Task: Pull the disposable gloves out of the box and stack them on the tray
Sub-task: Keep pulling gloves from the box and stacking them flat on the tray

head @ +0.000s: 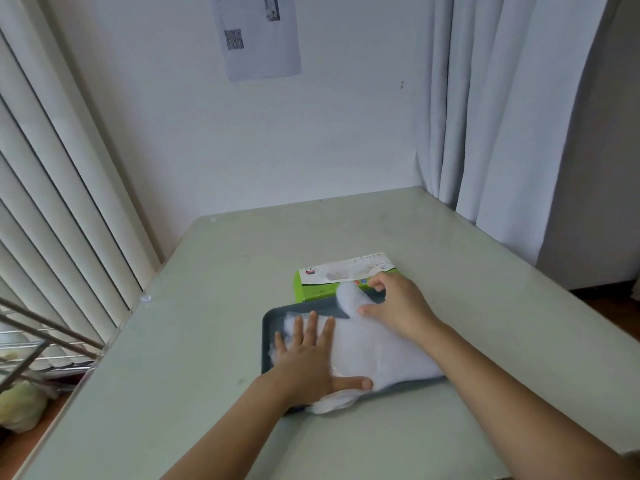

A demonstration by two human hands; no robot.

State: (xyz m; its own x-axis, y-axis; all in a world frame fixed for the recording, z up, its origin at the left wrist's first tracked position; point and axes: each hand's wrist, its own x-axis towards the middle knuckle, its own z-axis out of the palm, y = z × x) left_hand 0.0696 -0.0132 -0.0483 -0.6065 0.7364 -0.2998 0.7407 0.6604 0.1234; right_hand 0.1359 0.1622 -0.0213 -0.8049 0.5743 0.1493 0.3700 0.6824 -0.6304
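A dark grey tray (268, 327) lies on the pale table, with a pile of translucent white disposable gloves (381, 355) spread over it; the glove cuffs spill over the tray's near edge. My left hand (308, 358) presses flat on the left part of the pile, fingers straight and spread. My right hand (398, 306) rests on the far right part of the pile, fingers bent over a glove's upper end; whether it pinches the glove I cannot tell. Just behind the tray sits the green and white glove box (322, 282), its top opening facing up.
The pale table (485, 323) reaches a white wall at the back. Vertical blinds (52, 202) hang on the left, with a wire rack (34, 341) below them. Grey curtains (502, 116) hang at the right. A sheet of paper (258, 36) is stuck on the wall.
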